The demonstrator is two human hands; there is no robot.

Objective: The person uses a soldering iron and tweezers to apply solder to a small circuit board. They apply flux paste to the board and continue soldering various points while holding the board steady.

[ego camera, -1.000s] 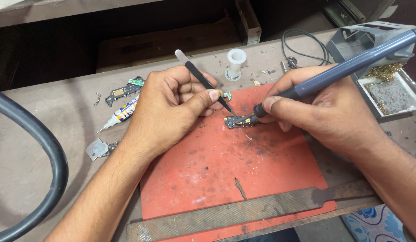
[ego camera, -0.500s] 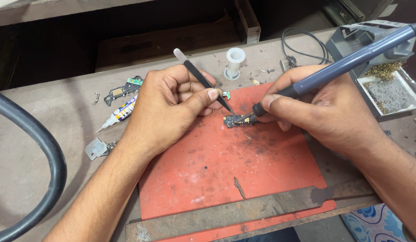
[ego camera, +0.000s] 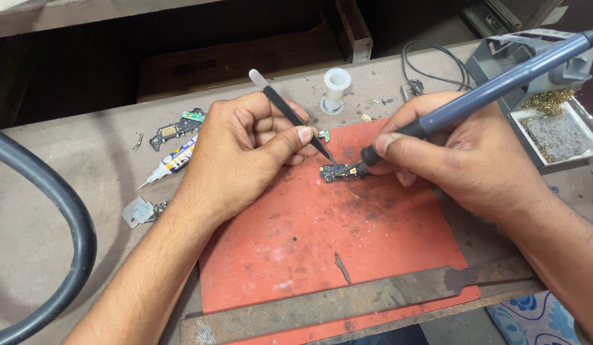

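My left hand grips black tweezers, whose tips press down on a small dark circuit board lying on the red work mat. My right hand holds a blue-grey soldering iron like a pen. Its tip touches the right end of the small board. The two hands sit close together over the upper part of the mat.
A long metal file lies across the mat's near edge. A glue tube, another small board and a metal shield piece lie at left. A white spool, soldering stand with brass wool and thick black cable surround the area.
Both hands stay on the small board with only slight shifts; the iron tip and tweezers remain in contact with it.
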